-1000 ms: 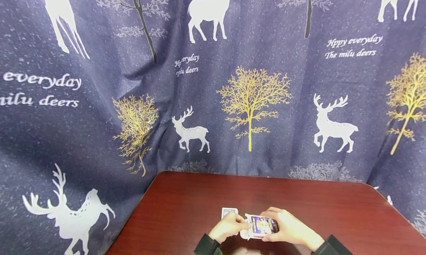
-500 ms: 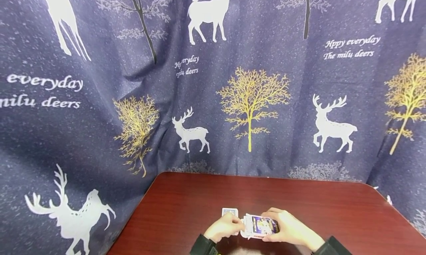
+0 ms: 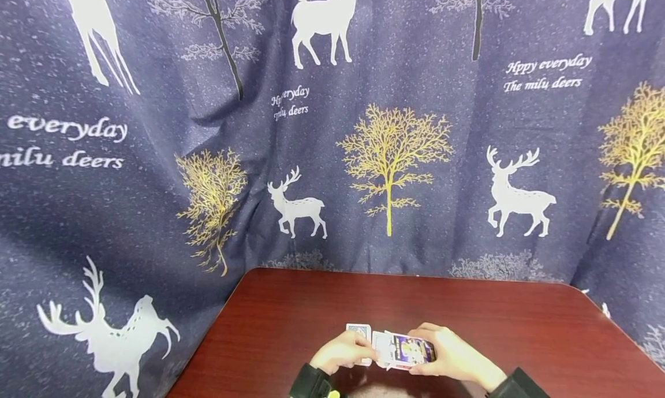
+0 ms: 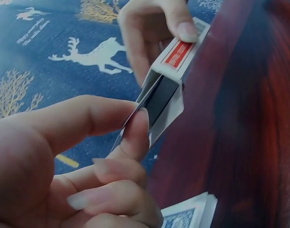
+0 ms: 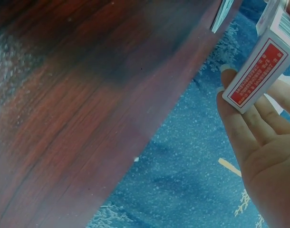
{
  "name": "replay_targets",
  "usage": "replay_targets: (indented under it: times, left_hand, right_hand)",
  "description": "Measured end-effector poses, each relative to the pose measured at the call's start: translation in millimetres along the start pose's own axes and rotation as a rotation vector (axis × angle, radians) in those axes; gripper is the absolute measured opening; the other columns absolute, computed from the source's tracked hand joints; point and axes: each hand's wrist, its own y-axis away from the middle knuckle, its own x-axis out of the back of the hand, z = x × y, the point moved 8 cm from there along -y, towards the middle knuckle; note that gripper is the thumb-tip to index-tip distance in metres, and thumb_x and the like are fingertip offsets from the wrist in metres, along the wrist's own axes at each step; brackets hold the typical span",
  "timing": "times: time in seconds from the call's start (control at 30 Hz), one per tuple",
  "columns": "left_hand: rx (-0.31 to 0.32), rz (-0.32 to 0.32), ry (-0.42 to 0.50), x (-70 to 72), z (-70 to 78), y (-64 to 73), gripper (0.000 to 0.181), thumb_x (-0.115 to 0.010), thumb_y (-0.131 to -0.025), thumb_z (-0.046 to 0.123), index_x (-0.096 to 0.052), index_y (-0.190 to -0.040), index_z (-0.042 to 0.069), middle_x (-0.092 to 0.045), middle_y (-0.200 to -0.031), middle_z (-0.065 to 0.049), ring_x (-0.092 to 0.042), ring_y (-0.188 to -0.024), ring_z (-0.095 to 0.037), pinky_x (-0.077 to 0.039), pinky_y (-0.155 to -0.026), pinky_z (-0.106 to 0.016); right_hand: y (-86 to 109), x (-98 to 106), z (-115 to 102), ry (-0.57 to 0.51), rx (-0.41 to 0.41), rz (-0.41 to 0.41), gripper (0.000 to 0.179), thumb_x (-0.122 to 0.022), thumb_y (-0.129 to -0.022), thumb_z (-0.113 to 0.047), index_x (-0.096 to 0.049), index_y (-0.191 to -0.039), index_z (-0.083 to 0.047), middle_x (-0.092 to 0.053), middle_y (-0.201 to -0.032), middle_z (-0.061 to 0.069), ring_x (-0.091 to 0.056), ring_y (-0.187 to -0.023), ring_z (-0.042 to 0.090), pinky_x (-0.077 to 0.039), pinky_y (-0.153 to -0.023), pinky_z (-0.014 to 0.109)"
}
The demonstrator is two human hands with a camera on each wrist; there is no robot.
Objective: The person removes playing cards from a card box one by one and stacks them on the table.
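Observation:
A playing-card box (image 3: 414, 350) with a purple picture face is held by my right hand (image 3: 453, 353) near the table's front. My left hand (image 3: 340, 352) pinches the thin white flap (image 3: 384, 347) at the box's open end between thumb and forefinger. In the left wrist view the box (image 4: 179, 54) gapes toward my left hand (image 4: 102, 156), and its inside looks dark. The right wrist view shows the fingers of my right hand (image 5: 264, 128) around the box's red-labelled side (image 5: 257, 73). Blue-backed playing cards (image 3: 359, 330) lie partly hidden behind my left hand.
The reddish-brown wooden table (image 3: 467, 305) extends beyond both hands. A dark blue curtain (image 3: 322, 126) printed with deer and trees hangs behind it and along the left side.
My left hand has drawn back to the left from the box, and more of the white flap shows between them. My right hand and the box have barely moved.

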Motion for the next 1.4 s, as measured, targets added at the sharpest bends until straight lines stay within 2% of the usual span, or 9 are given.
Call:
replay_targets:
  times: [0.33,0.57,0.73,0.8,0.93,1.07,1.13,1.3,1.4]
  left_hand:
    - [-0.019,-0.048,-0.028,18.0,-2.4,2.7,0.029,-0.067,-0.078,0.011,-0.063,-0.085,-0.017,-0.037,-0.051,0.010,-0.028,-0.045,-0.003,-0.020,-0.040,-0.016]
    - [-0.039,-0.091,-0.012,32.3,-2.8,7.8,0.025,-0.065,-0.080,0.009,-0.064,-0.085,-0.016,-0.053,-0.058,0.005,-0.045,-0.050,-0.003,-0.027,-0.042,-0.013]
    - [-0.051,-0.076,0.050,42.7,-6.4,7.9,0.020,-0.064,-0.082,0.008,-0.066,-0.086,-0.011,-0.062,-0.063,0.003,-0.052,-0.051,-0.002,-0.030,-0.043,-0.012]
    - [-0.058,-0.058,0.075,46.6,-6.8,8.0,0.018,-0.063,-0.084,0.009,-0.067,-0.087,-0.009,-0.066,-0.066,0.001,-0.054,-0.052,-0.003,-0.031,-0.044,-0.013]
    - [-0.072,-0.016,0.101,54.7,-5.8,7.4,0.015,-0.060,-0.086,0.009,-0.065,-0.091,-0.005,-0.071,-0.076,-0.014,-0.057,-0.054,-0.004,-0.032,-0.047,-0.015]
    - [-0.072,0.041,0.111,65.0,-5.6,6.6,0.020,-0.059,-0.089,0.011,-0.066,-0.094,-0.007,-0.072,-0.084,-0.023,-0.058,-0.056,-0.005,-0.037,-0.049,-0.018]
    - [-0.066,0.075,0.128,71.1,-5.4,6.3,0.024,-0.061,-0.090,0.014,-0.067,-0.096,-0.008,-0.072,-0.083,-0.021,-0.058,-0.056,-0.005,-0.037,-0.050,-0.018]
    - [-0.059,0.186,0.162,86.8,-6.4,5.8,0.027,-0.063,-0.090,0.017,-0.068,-0.099,-0.008,-0.070,-0.073,-0.003,-0.055,-0.053,-0.003,-0.036,-0.048,-0.016]
    - [-0.050,0.238,0.163,92.7,-8.7,6.2,0.027,-0.064,-0.090,0.018,-0.068,-0.096,-0.009,-0.067,-0.070,0.002,-0.053,-0.052,-0.003,-0.033,-0.046,-0.016]
  right_hand:
    - [1.3,3,-2,0.011,-0.013,0.011,0.048,-0.082,-0.071,-0.043,-0.069,-0.108,-0.016,-0.062,-0.096,-0.012,-0.054,-0.083,-0.004,-0.045,-0.067,0.016]
    - [0.2,3,0,0.021,-0.028,-0.008,0.048,-0.081,-0.072,-0.045,-0.069,-0.108,-0.016,-0.063,-0.097,-0.011,-0.054,-0.084,-0.003,-0.046,-0.067,0.018]
    - [0.4,4,-2,0.023,-0.017,-0.001,0.049,-0.081,-0.072,-0.045,-0.069,-0.108,-0.015,-0.063,-0.097,-0.010,-0.053,-0.084,-0.003,-0.046,-0.067,0.018]
    - [0.4,3,-3,0.020,-0.013,-0.001,0.049,-0.080,-0.073,-0.046,-0.069,-0.108,-0.014,-0.063,-0.097,-0.010,-0.053,-0.084,-0.003,-0.046,-0.067,0.018]
    - [0.0,1,-2,0.023,-0.012,-0.006,0.050,-0.079,-0.074,-0.049,-0.069,-0.108,-0.014,-0.062,-0.097,-0.010,-0.053,-0.084,-0.003,-0.046,-0.067,0.018]
    - [0.0,-1,1,0.024,-0.015,-0.014,0.050,-0.079,-0.073,-0.050,-0.069,-0.108,-0.015,-0.062,-0.097,-0.011,-0.052,-0.083,-0.004,-0.045,-0.067,0.017]
    - [-0.3,-2,2,0.024,-0.016,-0.018,0.051,-0.079,-0.073,-0.050,-0.069,-0.108,-0.015,-0.062,-0.097,-0.011,-0.052,-0.083,-0.004,-0.045,-0.066,0.017]
    - [-0.4,-3,6,0.014,-0.021,-0.035,0.051,-0.079,-0.073,-0.050,-0.068,-0.108,-0.014,-0.062,-0.097,-0.010,-0.052,-0.083,-0.004,-0.046,-0.066,0.017]
    - [0.2,-4,8,0.013,-0.023,-0.042,0.051,-0.079,-0.073,-0.050,-0.068,-0.108,-0.015,-0.062,-0.098,-0.010,-0.052,-0.083,-0.004,-0.046,-0.066,0.018]
